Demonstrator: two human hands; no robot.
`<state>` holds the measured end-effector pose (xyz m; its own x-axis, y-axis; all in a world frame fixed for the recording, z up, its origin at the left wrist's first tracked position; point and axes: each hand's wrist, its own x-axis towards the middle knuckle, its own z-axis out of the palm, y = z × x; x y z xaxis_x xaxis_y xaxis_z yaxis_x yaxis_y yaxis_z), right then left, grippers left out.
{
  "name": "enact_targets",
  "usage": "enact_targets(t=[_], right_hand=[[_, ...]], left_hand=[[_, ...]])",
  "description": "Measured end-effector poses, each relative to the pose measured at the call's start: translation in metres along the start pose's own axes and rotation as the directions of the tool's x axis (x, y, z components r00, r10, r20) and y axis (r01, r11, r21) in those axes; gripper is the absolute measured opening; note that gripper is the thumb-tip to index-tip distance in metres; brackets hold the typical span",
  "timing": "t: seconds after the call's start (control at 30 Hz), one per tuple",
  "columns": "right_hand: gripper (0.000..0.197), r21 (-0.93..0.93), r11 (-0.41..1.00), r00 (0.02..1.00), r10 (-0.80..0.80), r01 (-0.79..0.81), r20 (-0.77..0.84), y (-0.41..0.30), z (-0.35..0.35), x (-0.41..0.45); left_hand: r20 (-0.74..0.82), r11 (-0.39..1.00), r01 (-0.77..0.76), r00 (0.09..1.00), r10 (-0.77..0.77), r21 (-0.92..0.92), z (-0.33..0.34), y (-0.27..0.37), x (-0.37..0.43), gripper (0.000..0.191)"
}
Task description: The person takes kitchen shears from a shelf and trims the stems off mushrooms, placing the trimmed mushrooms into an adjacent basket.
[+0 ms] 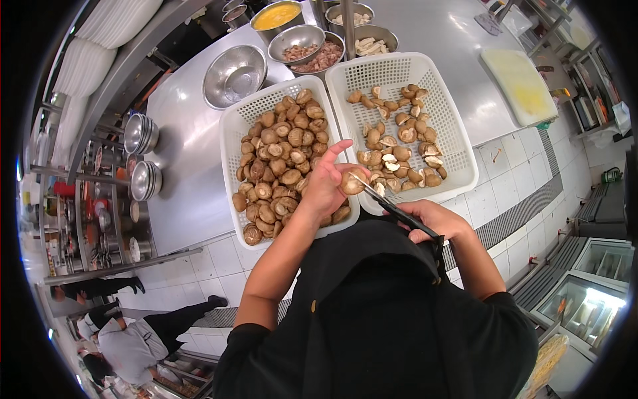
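Note:
A brown mushroom [353, 181], likely shiitake, is pinched in my left hand [326, 187], with the index finger raised off it. My right hand [438, 219] grips a black-handled cutting tool [398, 213]; whether it is scissors or a knife I cannot tell. Its thin metal tip touches the mushroom's face. Beneath my left forearm stands a white perforated plastic basket [230, 149] heaped with whole mushrooms [279, 159]. A second white basket [461, 144], right beside it, holds a looser spread of mushroom pieces [394, 162], several showing pale cut faces.
Both baskets stand at the edge of a steel table [184, 164]. Behind them are a steel colander [234, 77], bowls of chopped meat [319, 57] and a pot of yellow liquid [276, 16]. A cutting board [518, 87] lies right. People [132, 344] stand at far left.

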<state>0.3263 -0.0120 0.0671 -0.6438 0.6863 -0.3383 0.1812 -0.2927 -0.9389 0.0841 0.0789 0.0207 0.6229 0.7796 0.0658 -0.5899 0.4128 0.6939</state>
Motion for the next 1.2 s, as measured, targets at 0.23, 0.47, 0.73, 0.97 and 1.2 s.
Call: enact_targets(t=[0.23, 0.47, 0.73, 0.97, 1.2], right_hand=[[0.086, 0.017, 1.000, 0.999, 0.014, -0.013, -0.045, 0.002, 0.005, -0.002], [0.073, 0.578, 0.810, 0.962, 0.227, -0.099, -0.153, 0.028, 0.003, 0.004], [0.084, 0.513, 0.853, 0.988, -0.019, 0.095, -0.151, 0.025, 0.008, -0.002], [0.085, 0.180, 0.980, 0.996, -0.082, 0.085, -0.024, 0.005, 0.011, 0.008], [0.094, -0.016, 0.998, 0.996, -0.060, 0.060, -0.066, 0.021, 0.010, 0.009]], left_hand=[[-0.066, 0.998, 0.062, 0.996, -0.062, 0.001, 0.010, -0.010, -0.001, 0.076], [-0.410, 0.799, 0.127, 0.898, 0.160, 0.588, 0.000, 0.007, 0.005, 0.039], [-0.189, -0.723, 0.042, 0.974, -0.123, 0.689, -0.050, 0.077, -0.042, 0.039], [-0.329, -0.796, -0.136, 0.860, -0.390, 0.590, -0.057, 0.088, -0.013, 0.041], [-0.103, 0.676, -0.006, 0.987, 0.121, 0.737, -0.027, 0.081, -0.027, 0.050]])
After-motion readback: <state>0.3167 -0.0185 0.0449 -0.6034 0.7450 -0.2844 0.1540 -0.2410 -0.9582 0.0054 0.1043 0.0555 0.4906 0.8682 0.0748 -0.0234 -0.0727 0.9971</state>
